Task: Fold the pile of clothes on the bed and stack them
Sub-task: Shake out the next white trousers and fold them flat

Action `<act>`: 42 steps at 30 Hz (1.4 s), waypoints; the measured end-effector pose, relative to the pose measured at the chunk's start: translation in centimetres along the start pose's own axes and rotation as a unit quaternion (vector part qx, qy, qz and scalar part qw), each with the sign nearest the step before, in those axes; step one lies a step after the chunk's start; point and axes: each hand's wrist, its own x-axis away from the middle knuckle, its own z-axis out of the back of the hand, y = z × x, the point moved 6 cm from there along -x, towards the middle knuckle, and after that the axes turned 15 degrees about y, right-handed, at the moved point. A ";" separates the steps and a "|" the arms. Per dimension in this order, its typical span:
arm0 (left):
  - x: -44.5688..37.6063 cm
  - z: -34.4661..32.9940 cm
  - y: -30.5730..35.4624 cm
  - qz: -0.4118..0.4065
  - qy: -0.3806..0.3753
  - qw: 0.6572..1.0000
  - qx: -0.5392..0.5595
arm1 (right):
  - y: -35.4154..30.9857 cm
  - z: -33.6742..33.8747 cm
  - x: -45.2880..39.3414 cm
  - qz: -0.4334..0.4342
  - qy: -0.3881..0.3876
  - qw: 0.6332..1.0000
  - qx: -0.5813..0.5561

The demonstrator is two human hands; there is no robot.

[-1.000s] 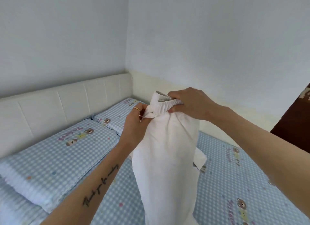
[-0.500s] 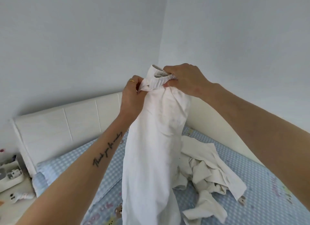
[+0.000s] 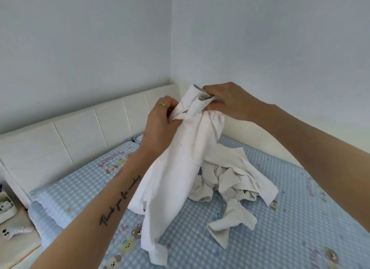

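Hands, left (image 3: 160, 120) & right (image 3: 230, 102), grip white garment (image 3: 176, 168) over bed (image 3: 280, 228), crumpled pile (image 3: 232, 180) just behind.

I noted both forearms raised; left hand (image 3: 160, 120) and right hand (image 3: 230, 102) gripped the white ribbed cotton garment (image 3: 180, 158) at its waistband, fingers curled.

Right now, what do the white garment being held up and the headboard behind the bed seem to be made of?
White garment: soft matte woven cloth, probably cotton; it drapes limply, and its band is gathered like elastic. Both hands grip it, left hand and right hand. Headboard: smooth white padded panels with stitched seams, perhaps faux leather; hard to confirm.
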 end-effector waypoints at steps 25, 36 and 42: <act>61.4 -27.0 -6.7 0.176 -0.397 0.900 -0.042 | 11.5 -13.2 65.7 -0.145 -0.306 0.940 -0.027; 83.4 -34.1 -6.7 0.056 -0.589 0.803 -0.069 | 10.1 -16.9 89.8 -0.275 -0.370 0.886 -0.050; 89.7 -33.7 -9.2 -0.004 -0.653 0.752 -0.092 | 9.3 -21.0 96.8 -0.407 -0.402 0.817 -0.078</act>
